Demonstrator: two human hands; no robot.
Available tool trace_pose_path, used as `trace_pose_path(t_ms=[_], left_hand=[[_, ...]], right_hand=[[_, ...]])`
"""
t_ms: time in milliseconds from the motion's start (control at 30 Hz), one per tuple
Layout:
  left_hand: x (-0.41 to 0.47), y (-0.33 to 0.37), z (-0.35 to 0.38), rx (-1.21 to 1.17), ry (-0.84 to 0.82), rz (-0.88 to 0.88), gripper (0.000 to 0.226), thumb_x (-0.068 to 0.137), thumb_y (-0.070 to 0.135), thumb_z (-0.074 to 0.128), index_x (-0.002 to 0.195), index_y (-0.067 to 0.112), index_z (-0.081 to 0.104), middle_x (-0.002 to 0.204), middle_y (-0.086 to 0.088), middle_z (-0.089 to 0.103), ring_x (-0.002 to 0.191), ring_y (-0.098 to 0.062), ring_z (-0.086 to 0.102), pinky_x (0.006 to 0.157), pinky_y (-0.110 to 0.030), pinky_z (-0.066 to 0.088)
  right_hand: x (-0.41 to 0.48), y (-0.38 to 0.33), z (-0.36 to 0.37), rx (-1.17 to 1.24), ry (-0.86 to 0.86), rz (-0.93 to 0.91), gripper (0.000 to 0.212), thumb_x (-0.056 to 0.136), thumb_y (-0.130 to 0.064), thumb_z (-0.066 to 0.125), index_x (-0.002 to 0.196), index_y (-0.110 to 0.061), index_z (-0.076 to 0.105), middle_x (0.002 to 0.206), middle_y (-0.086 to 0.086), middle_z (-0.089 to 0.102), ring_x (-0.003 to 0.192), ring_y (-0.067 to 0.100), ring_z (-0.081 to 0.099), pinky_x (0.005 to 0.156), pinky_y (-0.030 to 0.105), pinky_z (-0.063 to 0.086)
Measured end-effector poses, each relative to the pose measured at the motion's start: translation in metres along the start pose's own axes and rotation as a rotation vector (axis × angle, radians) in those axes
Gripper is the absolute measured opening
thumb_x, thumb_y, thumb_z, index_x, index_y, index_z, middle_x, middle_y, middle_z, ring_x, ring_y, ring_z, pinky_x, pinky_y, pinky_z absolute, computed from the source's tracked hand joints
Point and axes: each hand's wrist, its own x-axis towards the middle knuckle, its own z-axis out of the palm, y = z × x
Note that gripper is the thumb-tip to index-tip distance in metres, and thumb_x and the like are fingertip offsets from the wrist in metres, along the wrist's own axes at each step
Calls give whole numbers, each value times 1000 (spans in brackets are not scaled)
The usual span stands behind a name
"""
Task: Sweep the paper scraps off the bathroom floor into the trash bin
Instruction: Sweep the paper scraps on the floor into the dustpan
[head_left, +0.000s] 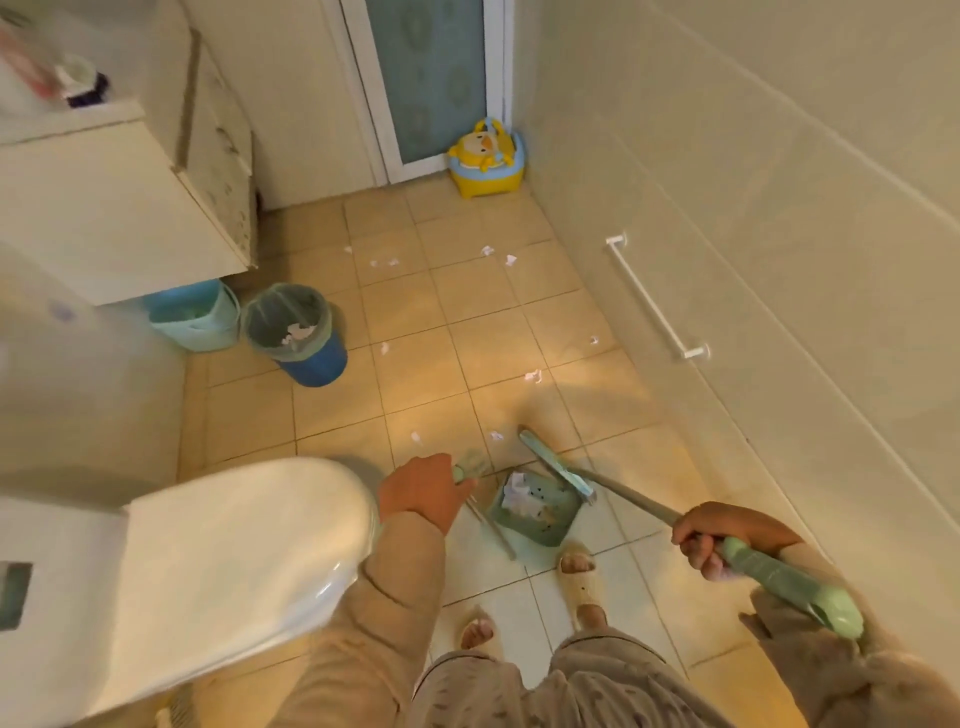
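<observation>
My left hand (423, 488) grips the green top of the dustpan handle (462, 472). The green dustpan (540, 512) rests on the tiles in front of my feet, with crumpled paper in it. My right hand (719, 538) is closed around the green grip of the broom (639, 501), whose flat head (556, 462) lies at the dustpan's mouth. White paper scraps (533, 375) lie scattered over the floor, some near the broom, others far off by the door. The blue trash bin (296, 332) with a clear liner stands to the left and holds some paper.
A white toilet (223, 561) is at my lower left. A light blue bucket (195, 317) sits under the white cabinet (104, 208). A yellow child's potty (485, 158) stands in the far corner by the door. A white towel bar (654, 301) runs along the right wall.
</observation>
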Motion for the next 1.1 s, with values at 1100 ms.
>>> trace_pose_path(t_ms=[1100], left_hand=[[0, 52, -10, -89, -39, -564, 47, 90, 52, 47, 114, 14, 59, 114, -10, 65, 104, -30, 61, 82, -35, 47]], right_hand=[[47, -150, 20, -1076, 115, -111, 32, 92, 2, 39, 60, -5, 38, 45, 4, 50, 43, 13, 50, 41, 16, 37]])
